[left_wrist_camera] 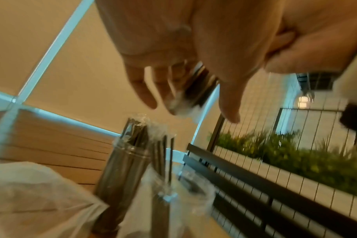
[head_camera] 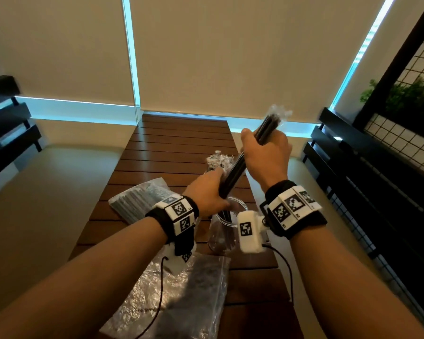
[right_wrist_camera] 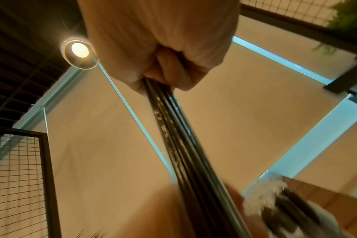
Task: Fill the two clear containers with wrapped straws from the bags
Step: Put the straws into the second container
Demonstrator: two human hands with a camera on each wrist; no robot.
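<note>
My right hand (head_camera: 264, 152) is raised over the slatted table and grips a bundle of black wrapped straws (head_camera: 235, 172) near its upper end; the fist (right_wrist_camera: 163, 48) closes round the bundle (right_wrist_camera: 183, 145). The bundle slants down toward the near clear container (head_camera: 226, 223), which holds a few straws (left_wrist_camera: 163, 161). My left hand (head_camera: 206, 192) sits at the bundle's lower end above the rim, its fingers (left_wrist_camera: 141, 90) straight alongside the straws. Behind stands the second container (head_camera: 218, 162), packed with straws (left_wrist_camera: 124, 169).
A plastic bag of straws (head_camera: 142, 199) lies left of the containers, and a crinkled bag (head_camera: 176, 289) lies nearer me under my left forearm. The wooden table (head_camera: 169, 143) is narrow. Black slatted benches (head_camera: 353, 167) and a wire grid with plants (head_camera: 414, 99) flank the right.
</note>
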